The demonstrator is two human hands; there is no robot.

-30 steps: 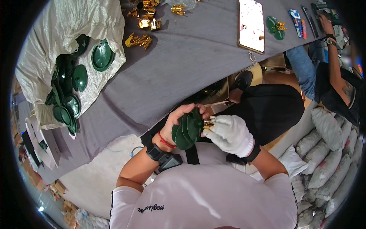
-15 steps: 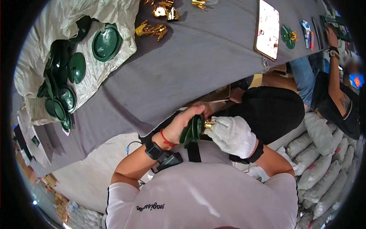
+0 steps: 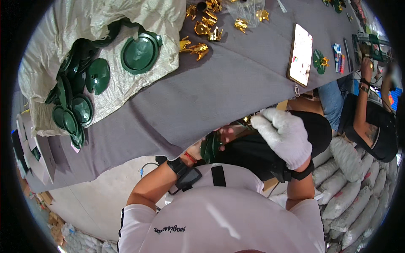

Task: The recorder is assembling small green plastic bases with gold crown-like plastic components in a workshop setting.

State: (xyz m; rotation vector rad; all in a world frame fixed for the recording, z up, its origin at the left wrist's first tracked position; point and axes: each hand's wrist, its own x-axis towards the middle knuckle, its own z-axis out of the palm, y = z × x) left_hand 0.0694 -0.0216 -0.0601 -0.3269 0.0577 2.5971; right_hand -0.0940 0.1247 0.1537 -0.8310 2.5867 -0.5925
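Note:
My left hand (image 3: pixel 195 150), bare with a red string at the wrist, is closed around several dark green round plastic pieces (image 3: pixel 209 147) below the table edge. Its fingers curl past their far side. To the right and a little farther out is my right hand (image 3: pixel 284 137) in a white knit glove. Its fingertips pinch a shiny gold piece (image 3: pixel 248 119), partly hidden by the glove and the table edge. A gap separates the gold piece from the green stack.
A white woven sack (image 3: pixel 168 50) at the left spills green discs (image 3: pixel 141 54) onto the grey tablecloth (image 3: pixel 236 71). Gold crown-shaped pieces (image 3: pixel 201 28) lie beyond. A lit phone (image 3: pixel 300 55) rests near the right edge. A co-worker's arm (image 3: pixel 360 105) and stacked sacks (image 3: pixel 350 189) are rightward.
My right hand has moved right and outward, taking the gold piece away from the green discs. My left hand's fingers have opened somewhat around the stack. The view has shifted slightly.

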